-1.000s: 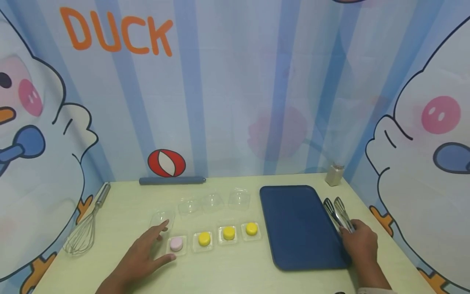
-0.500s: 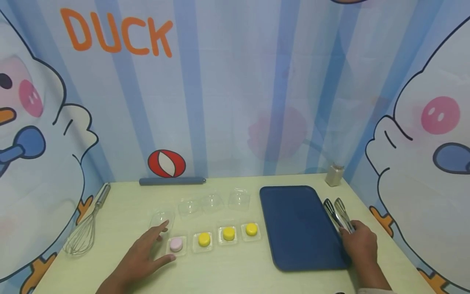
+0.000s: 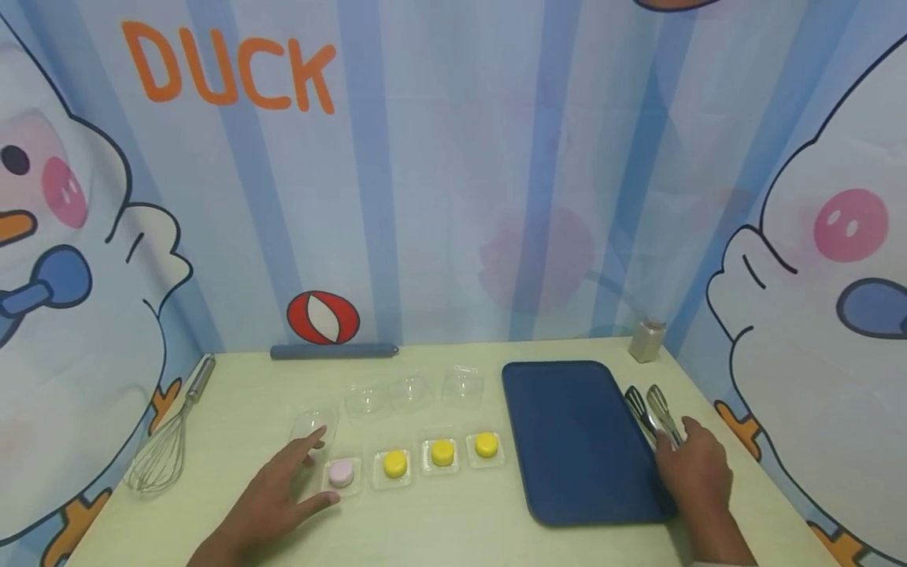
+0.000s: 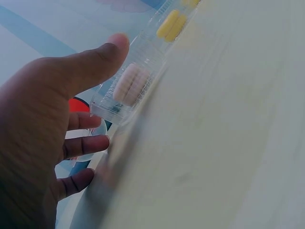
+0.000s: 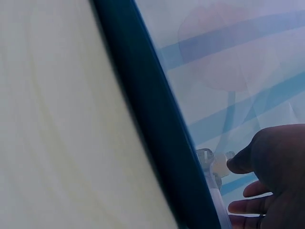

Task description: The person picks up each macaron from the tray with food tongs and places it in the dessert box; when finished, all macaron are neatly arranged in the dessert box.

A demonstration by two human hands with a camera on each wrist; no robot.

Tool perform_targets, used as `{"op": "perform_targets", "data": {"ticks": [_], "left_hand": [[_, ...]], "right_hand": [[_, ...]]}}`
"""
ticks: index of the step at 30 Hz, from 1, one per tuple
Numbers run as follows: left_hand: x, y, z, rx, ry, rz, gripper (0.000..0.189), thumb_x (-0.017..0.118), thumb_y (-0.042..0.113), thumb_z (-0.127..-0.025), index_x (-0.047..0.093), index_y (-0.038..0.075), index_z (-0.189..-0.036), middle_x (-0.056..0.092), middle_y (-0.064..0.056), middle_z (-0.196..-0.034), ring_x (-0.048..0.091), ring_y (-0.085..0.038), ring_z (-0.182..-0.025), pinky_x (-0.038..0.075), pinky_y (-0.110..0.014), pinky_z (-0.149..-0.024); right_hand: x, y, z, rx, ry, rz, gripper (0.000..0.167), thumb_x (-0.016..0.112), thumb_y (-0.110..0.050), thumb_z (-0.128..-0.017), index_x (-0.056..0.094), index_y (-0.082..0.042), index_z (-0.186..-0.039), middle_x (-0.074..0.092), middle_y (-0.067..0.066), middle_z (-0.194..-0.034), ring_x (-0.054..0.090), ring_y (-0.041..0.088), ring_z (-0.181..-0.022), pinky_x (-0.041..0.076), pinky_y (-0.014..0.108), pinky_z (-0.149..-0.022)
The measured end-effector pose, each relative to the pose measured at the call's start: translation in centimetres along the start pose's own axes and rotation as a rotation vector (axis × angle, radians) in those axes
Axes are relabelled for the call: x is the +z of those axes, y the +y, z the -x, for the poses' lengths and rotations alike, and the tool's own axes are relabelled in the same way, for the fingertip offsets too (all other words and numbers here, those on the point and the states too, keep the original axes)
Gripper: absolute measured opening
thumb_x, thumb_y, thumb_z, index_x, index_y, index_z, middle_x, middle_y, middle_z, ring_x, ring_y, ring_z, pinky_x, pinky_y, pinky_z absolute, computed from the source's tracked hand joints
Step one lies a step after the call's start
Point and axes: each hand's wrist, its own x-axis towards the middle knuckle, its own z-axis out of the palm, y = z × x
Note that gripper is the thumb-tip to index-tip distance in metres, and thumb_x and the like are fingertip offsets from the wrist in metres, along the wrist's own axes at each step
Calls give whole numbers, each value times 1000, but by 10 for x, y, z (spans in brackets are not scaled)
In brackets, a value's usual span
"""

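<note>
Far left, beyond the left hand, a wire whisk (image 3: pixel 170 429) lies with its handle pointing away. The left hand (image 3: pixel 272 496) has thumb and fingers spread apart, grasping nothing. A clear plastic cover (image 3: pixel 312 423) lies just past its fingertips; contact cannot be determined. A dark rolling pin (image 3: pixel 335 351) lies farther beyond this hand, along the back edge of the table (image 3: pixel 425 528). A pink macaron (image 3: pixel 341 472) on a clear base (image 3: pixel 354 487) sits immediately right of the left hand, before the gap between thumb and fingers. Three yellow macarons (image 3: pixel 395 464), each on its own clear base, continue the row rightward from that hand. Three further clear covers (image 3: pixel 463 386) stand behind the row. Next, just left of the right hand, lies a blue tray (image 3: pixel 577 441). Metal tongs (image 3: pixel 660 411) lie at its right edge, heads pointing away from the right hand (image 3: pixel 697 468). That hand is at the tongs' near end, thumb and fingers apart; whether it touches them cannot be determined. A small metallic box (image 3: pixel 647 341) stands well beyond it.
</note>
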Motion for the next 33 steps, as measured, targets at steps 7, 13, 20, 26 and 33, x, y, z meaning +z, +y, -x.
{"op": "perform_targets", "data": {"ticks": [7, 13, 20, 26, 33], "left_hand": [[-4, 3, -2, -2, 15, -13, 97, 94, 48, -84, 50, 9, -161, 71, 0, -133, 66, -8, -103, 60, -42, -89], [-15, 4, -6, -12, 30, -33, 98, 94, 47, -84, 47, 14, -164, 70, -3, -138, 68, -11, -103, 60, -41, -87], [-25, 9, -14, 40, 68, 0, 98, 96, 40, -83, 47, 15, -164, 68, -7, -145, 71, -18, -104, 60, -41, -82], [-24, 17, -26, 33, 33, 23, 96, 94, 47, -85, 48, 17, -164, 66, -7, -150, 75, -25, -111, 61, -55, -92], [-16, 31, -40, 101, 37, 30, 87, 95, 46, -83, 58, 15, -156, 68, -6, -146, 73, -28, -122, 55, -61, -93]], "right_hand": [[0, -12, 4, -76, 43, -18, 56, 65, -25, -102, 56, 9, -146, 60, 39, -140, 59, 60, -127, 46, 78, -91], [-1, -24, 6, -169, -36, -10, 62, 65, -27, -106, 48, 8, -154, 51, 38, -152, 50, 59, -139, 43, 80, -98], [2, -35, 9, -299, 1, -18, 59, 67, -25, -105, 51, 7, -153, 49, 38, -156, 47, 60, -143, 41, 84, -102], [4, -54, 11, -415, 7, 10, 55, 70, -23, -104, 56, 8, -148, 53, 38, -152, 48, 59, -145, 45, 82, -101], [14, -77, 13, -520, 1, 5, 55, 75, -22, -102, 60, 8, -146, 59, 35, -146, 57, 55, -137, 48, 79, -102]]}}
